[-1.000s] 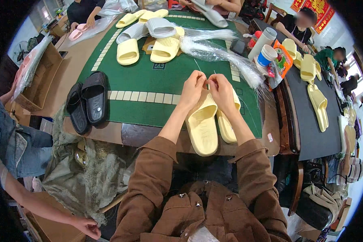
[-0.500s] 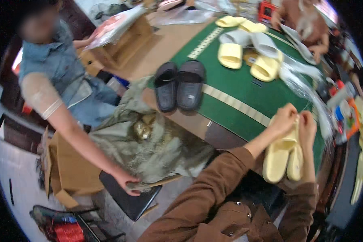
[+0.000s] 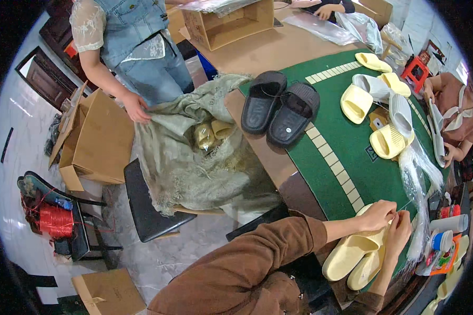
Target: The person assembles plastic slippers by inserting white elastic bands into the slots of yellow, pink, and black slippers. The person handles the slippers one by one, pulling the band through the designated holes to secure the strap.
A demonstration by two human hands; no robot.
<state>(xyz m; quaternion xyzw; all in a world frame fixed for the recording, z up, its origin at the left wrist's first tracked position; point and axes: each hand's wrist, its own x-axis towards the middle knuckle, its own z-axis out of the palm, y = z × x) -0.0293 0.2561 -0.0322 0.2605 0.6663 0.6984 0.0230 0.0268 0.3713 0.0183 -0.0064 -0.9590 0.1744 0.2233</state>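
Note:
A pair of pale yellow slide slippers lies at the near edge of the table, heels toward me, one partly beneath the other. My left hand reaches over their far end, its fingers pinched together. Against it, fingertips meeting, is my right hand, also pinched, its forearm running along the slippers' right side. Whatever sits between my fingertips is too small to make out. Beyond my left forearm, a pair of black slide slippers stands on the table's left edge, a thin thread showing between them.
Several yellow slippers and grey slippers lie on the green mat, beside clear plastic strands. A co-worker's hand holds a woven sack at left. Cardboard boxes and a black stool stand around it.
My view has swung, so the table sits further right. The co-worker at left has straightened, and that hand is now higher on the sack. My hands remain pinched together at the yellow slippers.

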